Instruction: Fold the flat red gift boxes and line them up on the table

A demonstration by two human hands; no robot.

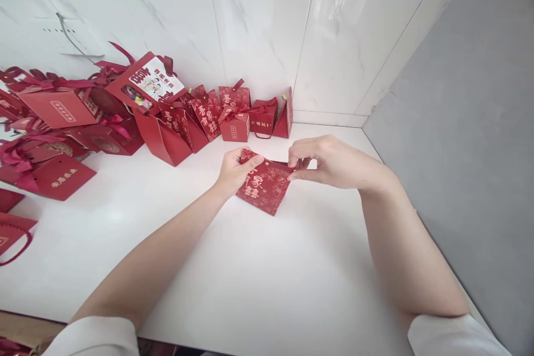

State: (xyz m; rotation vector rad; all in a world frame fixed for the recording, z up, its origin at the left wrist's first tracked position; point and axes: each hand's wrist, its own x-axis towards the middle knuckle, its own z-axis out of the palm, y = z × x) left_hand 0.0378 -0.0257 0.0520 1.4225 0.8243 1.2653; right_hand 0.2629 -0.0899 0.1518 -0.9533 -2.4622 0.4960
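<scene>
A red gift box [266,189] with pale Chinese characters and a small gold stud near its top edge is held above the white table, tilted. My left hand [238,169] grips its left side, thumb pressed on the printed face below the top edge. At the upper right corner, my right hand [319,161] pinches the box's edge between thumb and curled fingers. The top edge gapes a little between the hands, with a dark interior showing. My left fingers behind the box are hidden.
Several finished-looking red boxes [235,124] stand along the marble-patterned wall [258,22]. A larger heap of ribboned red boxes [58,105] fills the left side. A red box with a cord handle [14,228] lies at the left edge. A grey wall [471,139] bounds the white table [258,283] on the right.
</scene>
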